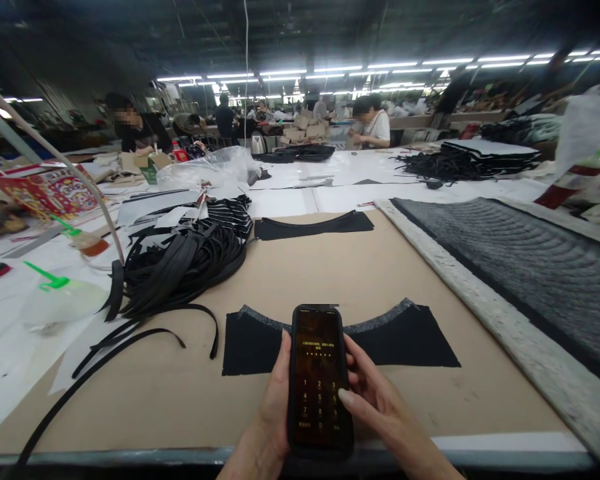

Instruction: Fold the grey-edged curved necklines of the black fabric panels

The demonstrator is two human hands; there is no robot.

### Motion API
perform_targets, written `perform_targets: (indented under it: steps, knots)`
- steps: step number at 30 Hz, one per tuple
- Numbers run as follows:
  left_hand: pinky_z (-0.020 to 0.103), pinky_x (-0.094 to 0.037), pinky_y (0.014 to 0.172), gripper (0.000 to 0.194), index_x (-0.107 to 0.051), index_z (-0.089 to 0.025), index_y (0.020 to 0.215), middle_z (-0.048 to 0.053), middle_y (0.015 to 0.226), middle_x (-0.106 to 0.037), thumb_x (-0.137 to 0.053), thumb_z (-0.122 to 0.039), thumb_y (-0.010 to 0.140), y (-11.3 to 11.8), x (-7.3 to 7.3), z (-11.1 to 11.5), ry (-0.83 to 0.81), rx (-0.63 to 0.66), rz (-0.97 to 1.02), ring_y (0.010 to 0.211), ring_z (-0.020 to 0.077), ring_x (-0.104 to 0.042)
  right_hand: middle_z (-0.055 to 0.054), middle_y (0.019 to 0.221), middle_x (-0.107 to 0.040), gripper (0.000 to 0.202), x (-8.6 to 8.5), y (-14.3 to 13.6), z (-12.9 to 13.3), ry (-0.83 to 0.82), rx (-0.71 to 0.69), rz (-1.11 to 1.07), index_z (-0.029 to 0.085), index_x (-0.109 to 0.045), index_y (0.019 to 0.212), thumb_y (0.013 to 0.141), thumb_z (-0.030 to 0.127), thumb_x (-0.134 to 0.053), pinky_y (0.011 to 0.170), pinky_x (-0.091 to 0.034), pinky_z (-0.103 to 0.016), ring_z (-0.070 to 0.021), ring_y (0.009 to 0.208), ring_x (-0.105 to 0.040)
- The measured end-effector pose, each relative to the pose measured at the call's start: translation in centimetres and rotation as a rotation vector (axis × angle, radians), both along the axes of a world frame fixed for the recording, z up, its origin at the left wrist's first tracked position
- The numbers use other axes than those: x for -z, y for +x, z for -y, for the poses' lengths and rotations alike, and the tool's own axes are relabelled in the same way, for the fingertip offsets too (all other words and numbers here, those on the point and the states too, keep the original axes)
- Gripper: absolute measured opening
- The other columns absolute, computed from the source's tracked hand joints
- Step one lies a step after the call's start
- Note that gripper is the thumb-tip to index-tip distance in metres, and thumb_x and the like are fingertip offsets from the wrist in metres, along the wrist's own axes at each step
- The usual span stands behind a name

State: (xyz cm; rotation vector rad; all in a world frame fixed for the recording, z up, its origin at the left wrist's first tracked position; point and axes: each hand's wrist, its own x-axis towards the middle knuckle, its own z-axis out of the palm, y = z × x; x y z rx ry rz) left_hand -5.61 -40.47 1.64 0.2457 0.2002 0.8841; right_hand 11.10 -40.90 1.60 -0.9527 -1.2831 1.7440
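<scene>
Both of my hands hold a black smartphone (320, 380) upright near the front edge of the table. Its lit screen shows a number keypad with a row of dots above it. My left hand (274, 400) is closed along the phone's left side. On the other side, my right hand (375, 393) grips the right edge, with the thumb over the screen by the keypad's right column. Behind the phone lies a black curved fabric piece (405, 340) with a speckled grey strip along its concave edge; the phone hides its middle.
Brown paper (310, 267) covers the table, bearing another black piece (315, 227). At left are a heap of black strips (180, 267) and green-nozzled bottles (55, 300). Dark mesh material (510, 260) lies on a pale board at right. Several people work farther back.
</scene>
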Motion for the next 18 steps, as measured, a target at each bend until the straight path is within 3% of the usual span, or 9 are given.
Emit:
perform_targets:
  steps: [6,13,18]
  knots:
    - [0.036,-0.041,0.096,0.088,-0.053,0.003,0.123,0.023,0.11,-0.059,-0.017,-0.072,0.093,0.06,0.13,0.0,-0.022,-0.012,-0.05,0.107,0.0317,-0.056,-0.008,0.129,-0.049,0.072,0.48,-0.12,0.21,-0.081,0.12,-0.031,0.026,-0.033,0.146,0.084,0.051,-0.059,0.099,-0.041,-0.034,-0.0215,0.114,-0.053]
    - [0.031,-0.044,0.09,0.086,-0.053,0.003,0.123,0.023,0.116,-0.057,-0.025,-0.073,0.092,0.08,0.33,0.03,-0.05,-0.035,-0.065,0.106,0.0302,-0.057,-0.006,0.126,-0.052,0.06,0.51,-0.22,0.24,-0.106,0.173,-0.112,0.03,-0.045,0.138,0.083,0.048,-0.062,0.101,-0.039,-0.037,-0.0218,0.11,-0.055]
    - [0.032,-0.045,0.087,0.086,-0.052,0.001,0.125,0.022,0.113,-0.058,-0.025,-0.074,0.091,0.14,0.47,-0.06,-0.06,-0.031,-0.06,0.102,0.0302,-0.059,-0.009,0.124,-0.051,0.068,0.45,-0.45,0.33,-0.052,0.163,-0.07,0.028,-0.039,0.142,0.081,0.048,-0.063,0.098,-0.042,-0.039,-0.0235,0.11,-0.055]
